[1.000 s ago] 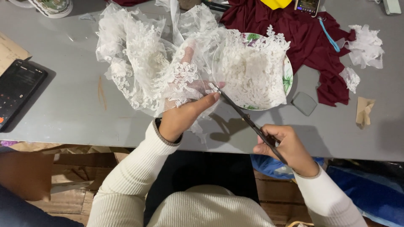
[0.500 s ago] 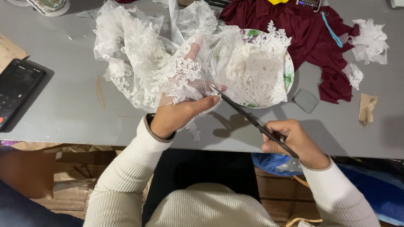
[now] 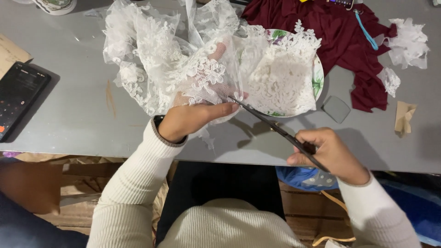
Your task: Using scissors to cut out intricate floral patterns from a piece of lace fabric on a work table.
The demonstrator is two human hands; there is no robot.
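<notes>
My left hand (image 3: 195,117) grips a bunched piece of white lace fabric (image 3: 170,59) and holds it up over the grey table (image 3: 73,119), fingers showing through the mesh. My right hand (image 3: 328,154) is closed around the handles of dark scissors (image 3: 275,128). Their blades point up-left, and the tips meet the lace edge just beside my left thumb. More lace drapes over a round floral plate (image 3: 318,80) behind the scissors.
A dark red cloth (image 3: 340,36) with a light blue cord lies at the back right, with white lace scraps (image 3: 409,39) beside it. A black phone (image 3: 18,96) lies at the left edge. A small grey square and a brown paper scrap (image 3: 404,117) sit right.
My right hand has shifted slightly right and down with the scissors, while the blade tips stay at the lace edge. My left hand keeps its hold on the lace.
</notes>
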